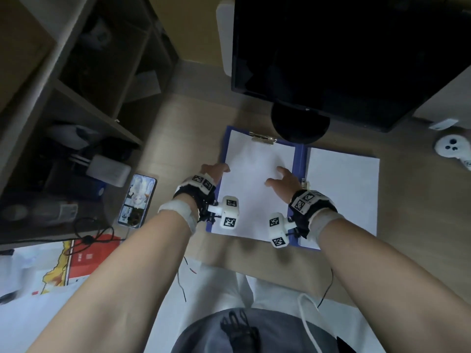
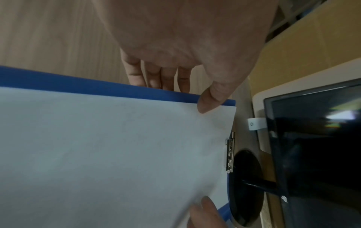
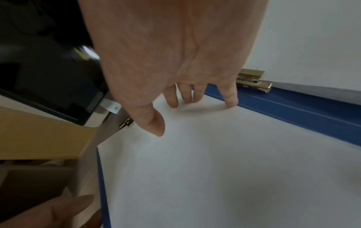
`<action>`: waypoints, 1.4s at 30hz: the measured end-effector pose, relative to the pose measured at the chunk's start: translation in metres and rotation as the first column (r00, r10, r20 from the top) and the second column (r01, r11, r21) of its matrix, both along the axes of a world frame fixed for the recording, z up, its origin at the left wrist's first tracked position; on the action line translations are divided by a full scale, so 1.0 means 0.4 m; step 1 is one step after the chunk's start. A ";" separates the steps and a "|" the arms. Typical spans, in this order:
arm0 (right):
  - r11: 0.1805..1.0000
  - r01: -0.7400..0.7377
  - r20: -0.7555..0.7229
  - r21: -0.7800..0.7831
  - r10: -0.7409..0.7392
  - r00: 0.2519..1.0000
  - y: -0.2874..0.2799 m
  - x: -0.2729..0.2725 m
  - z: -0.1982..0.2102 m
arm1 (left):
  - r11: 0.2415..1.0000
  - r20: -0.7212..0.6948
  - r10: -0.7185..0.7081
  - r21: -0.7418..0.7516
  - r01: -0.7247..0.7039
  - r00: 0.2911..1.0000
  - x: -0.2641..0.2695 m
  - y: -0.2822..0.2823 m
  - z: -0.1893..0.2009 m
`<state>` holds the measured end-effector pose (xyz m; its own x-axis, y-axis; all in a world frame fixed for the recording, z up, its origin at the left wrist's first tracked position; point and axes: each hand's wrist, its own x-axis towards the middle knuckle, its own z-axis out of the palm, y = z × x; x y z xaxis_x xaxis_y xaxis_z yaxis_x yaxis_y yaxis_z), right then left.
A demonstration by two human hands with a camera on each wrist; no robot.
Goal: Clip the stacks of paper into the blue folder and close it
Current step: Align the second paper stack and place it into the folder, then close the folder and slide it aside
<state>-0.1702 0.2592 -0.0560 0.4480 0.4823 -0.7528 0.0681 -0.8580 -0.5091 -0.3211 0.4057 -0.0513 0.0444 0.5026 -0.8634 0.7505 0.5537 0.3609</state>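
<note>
The blue folder (image 1: 301,159) lies open on the desk with a white paper stack on each half: the left stack (image 1: 254,194) and the right stack (image 1: 341,189). A metal clip (image 1: 263,138) sits at the left stack's far edge, and a second clip (image 3: 254,81) sits by the spine (image 3: 302,111). My left hand (image 1: 216,171) pinches the folder's left edge (image 2: 78,84), thumb on the paper (image 2: 117,146) and fingers down outside the edge. My right hand (image 1: 283,182) is spread, its fingertips (image 3: 231,103) pressing on the left stack near the spine.
A dark monitor (image 1: 344,47) on a round black base (image 1: 300,123) stands just beyond the folder. A phone (image 1: 137,200) lies left of it, and a white controller (image 1: 451,147) lies at the far right. Shelving (image 1: 76,98) rises on the left.
</note>
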 end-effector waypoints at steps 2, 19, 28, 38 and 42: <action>0.999 -0.045 -0.046 -0.015 0.044 0.998 0.002 0.000 0.035 | 1.000 0.030 0.010 0.017 -0.010 0.999 0.006 -0.013 0.055; 0.884 0.438 -0.466 0.163 -0.322 0.824 -0.190 0.150 0.285 | 0.943 0.372 -0.257 -0.106 0.316 0.892 0.240 -0.203 0.264; 0.814 0.556 -0.093 0.171 -0.548 0.831 -0.346 0.255 0.206 | 0.846 0.319 -0.435 -0.175 0.504 0.842 0.337 -0.337 0.117; 0.917 0.383 0.245 -0.113 -0.348 0.905 -0.459 0.400 0.043 | 0.864 0.096 -0.496 -0.042 0.502 0.863 0.354 -0.374 -0.038; 0.924 0.325 0.236 -0.201 -0.277 0.932 -0.481 0.441 -0.022 | 0.836 0.056 -0.545 -0.040 0.547 0.836 0.383 -0.426 -0.041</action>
<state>0.0062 0.0666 -0.0648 0.6963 0.1231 -0.7071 -0.1329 -0.9460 -0.2955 -0.1679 0.2354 -0.0677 0.3340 0.3401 -0.8791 0.9218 0.0770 0.3800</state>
